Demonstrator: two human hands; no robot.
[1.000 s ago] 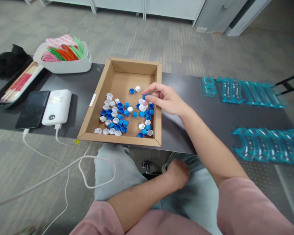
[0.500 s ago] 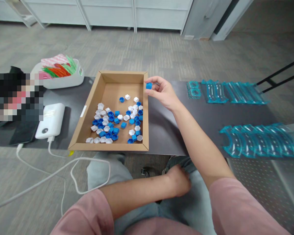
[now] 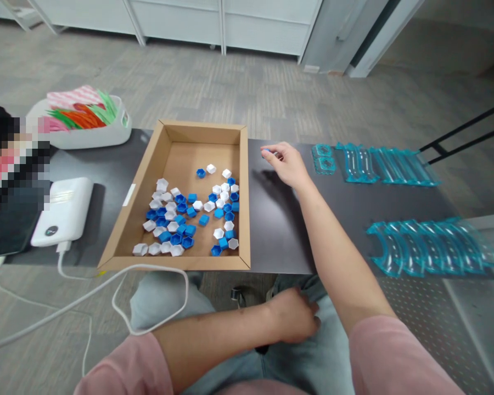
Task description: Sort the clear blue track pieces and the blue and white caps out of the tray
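Observation:
My right hand [image 3: 286, 164] hovers over the dark table just right of the cardboard box. Its thumb and fingers are closed on a small blue hexagonal piece [image 3: 266, 150], of which only a sliver shows. In the shallow cardboard box [image 3: 245, 192] lie many loose hexagonal pieces, some blue [image 3: 203, 220] and some white [image 3: 211, 169]. They gather toward the near half, some with the hollow side up. My left hand [image 3: 294, 317] rests on my lap below the table edge, its fingers loosely curled and partly hidden, with nothing seen in them.
Clear teal plastic parts stand on the right: two small blocks [image 3: 324, 159], a straight row [image 3: 403, 165] and a curved row [image 3: 432, 247]. On the left are a white basket [image 3: 107, 134] of colourful strips, a white power bank [image 3: 63, 211] and a dark phone [image 3: 10, 225]. A white cable [image 3: 66, 307] crosses the near left.
My right hand has moved right, away from the box's right rim, with the blue hexagonal piece in its fingers. The view has shifted slightly. My left hand stays on my lap.

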